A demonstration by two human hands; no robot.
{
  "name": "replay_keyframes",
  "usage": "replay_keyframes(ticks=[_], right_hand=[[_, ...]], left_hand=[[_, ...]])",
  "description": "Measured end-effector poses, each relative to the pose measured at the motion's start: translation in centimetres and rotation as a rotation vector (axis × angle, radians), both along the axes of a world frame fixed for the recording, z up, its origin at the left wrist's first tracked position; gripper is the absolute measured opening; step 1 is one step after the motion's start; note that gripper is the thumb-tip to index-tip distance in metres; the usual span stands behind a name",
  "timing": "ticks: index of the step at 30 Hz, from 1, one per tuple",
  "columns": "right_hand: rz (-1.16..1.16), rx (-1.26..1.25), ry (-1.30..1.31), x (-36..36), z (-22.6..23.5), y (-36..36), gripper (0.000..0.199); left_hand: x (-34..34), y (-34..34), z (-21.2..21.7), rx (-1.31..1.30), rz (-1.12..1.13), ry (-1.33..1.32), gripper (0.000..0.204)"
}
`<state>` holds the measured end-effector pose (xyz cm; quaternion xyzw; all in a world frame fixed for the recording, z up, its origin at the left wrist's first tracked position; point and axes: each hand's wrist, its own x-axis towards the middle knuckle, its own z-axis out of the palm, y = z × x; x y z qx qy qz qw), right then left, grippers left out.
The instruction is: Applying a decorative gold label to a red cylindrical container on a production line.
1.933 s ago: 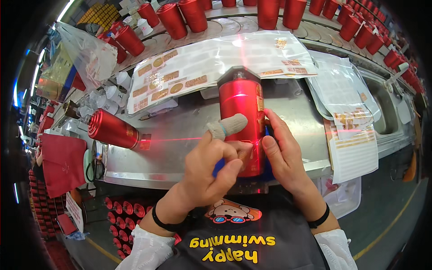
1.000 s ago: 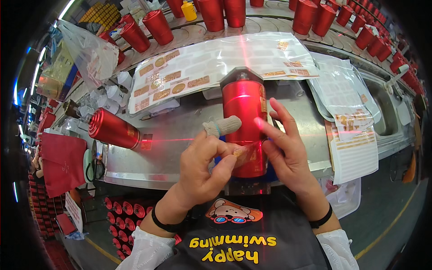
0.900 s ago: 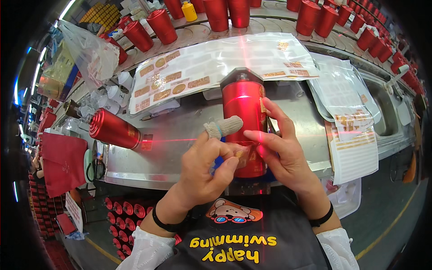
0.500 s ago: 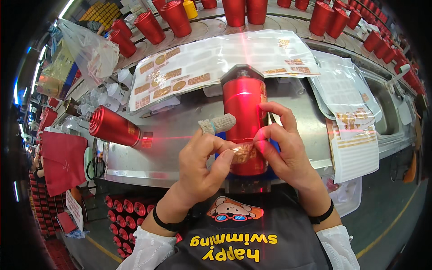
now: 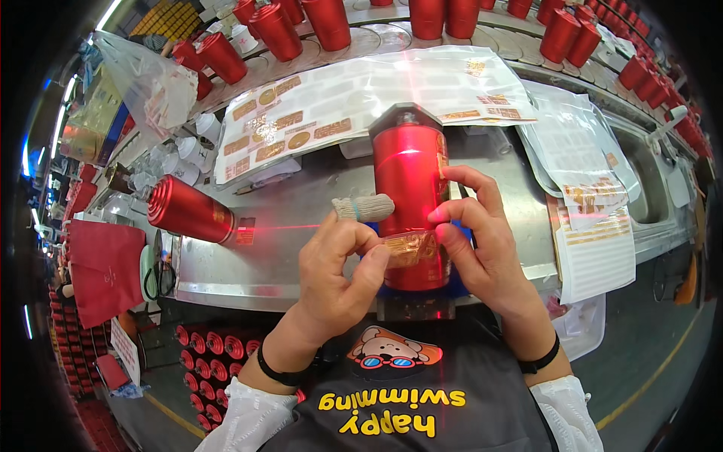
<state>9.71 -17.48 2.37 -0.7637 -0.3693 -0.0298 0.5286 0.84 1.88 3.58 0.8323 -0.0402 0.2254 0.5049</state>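
Gold sticker [image 5: 407, 248] now pinched flat on red bottle [image 5: 410, 203] between left hand [image 5: 335, 275] and right hand [image 5: 482, 245], right fingers moved in — label looks nearly seated

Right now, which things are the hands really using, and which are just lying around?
In use:
- left hand, its forefinger in a knit cot
- right hand
- red bottle lying between them
- gold sticker pressed on the bottle

Lying about:
- second red bottle on its side
- sticker sheets
- scissors
- clear bag
- upright red bottles behind
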Motion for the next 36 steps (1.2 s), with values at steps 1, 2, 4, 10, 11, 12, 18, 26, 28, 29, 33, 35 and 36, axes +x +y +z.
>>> replay_keyframes(ticks=[1, 2, 4, 10, 11, 12, 18, 26, 28, 29, 33, 35, 36], right_hand=[[-0.012, 0.019, 0.003, 0.0, -0.2, -0.1, 0.017], [-0.024, 0.038, 0.007, 0.1, -0.4, -0.2, 0.021], [-0.044, 0.063, 0.033, 0.1, -0.6, -0.3, 0.029], [-0.051, 0.035, 0.109, -0.5, -1.3, -0.8, 0.051], [-0.051, 0.023, 0.151, -0.7, -1.1, -0.8, 0.054], [-0.041, 0.028, 0.168, -0.7, -1.1, -0.8, 0.058], [-0.022, -0.015, 0.149, -0.6, -1.3, -0.7, 0.067], [-0.026, -0.018, 0.159, -0.7, -1.3, -0.7, 0.068], [-0.024, -0.007, 0.123, -0.6, -1.7, -0.6, 0.068], [-0.020, 0.000, 0.129, -0.6, -1.6, -0.5, 0.067], [-0.015, 0.020, 0.144, -0.8, -1.3, -0.4, 0.065], [-0.012, 0.024, 0.140, -0.8, -1.3, -0.4, 0.064], [-0.012, 0.024, 0.133, -0.7, -1.3, -0.4, 0.064]], left_hand=[[0.0, 0.1, -0.2, -0.012, 0.004, -0.001, 0.009], [-0.1, 0.1, -0.3, -0.025, 0.007, -0.003, 0.009], [0.0, 0.2, -0.3, -0.014, 0.008, -0.001, 0.010], [-0.2, 0.4, -0.5, -0.058, 0.017, 0.067, 0.010], [-0.2, 0.5, -0.6, -0.050, 0.016, 0.067, 0.010], [-0.2, 0.5, -0.6, -0.062, 0.017, 0.069, 0.009], [-0.3, 0.5, -0.7, -0.101, 0.023, 0.091, 0.009], [-0.1, 0.8, -0.6, -0.048, 0.049, 0.135, 0.015], [0.0, 1.2, -1.5, -0.053, 0.015, 0.126, 0.015], [0.0, 1.4, -1.8, -0.056, 0.000, 0.122, 0.016], [-0.3, 0.7, -2.0, -0.277, -0.041, 0.179, 0.014], [-0.4, 0.7, -2.0, -0.295, -0.080, 0.185, 0.014], [-0.5, 0.6, -1.7, -0.298, -0.074, 0.196, 0.013]])
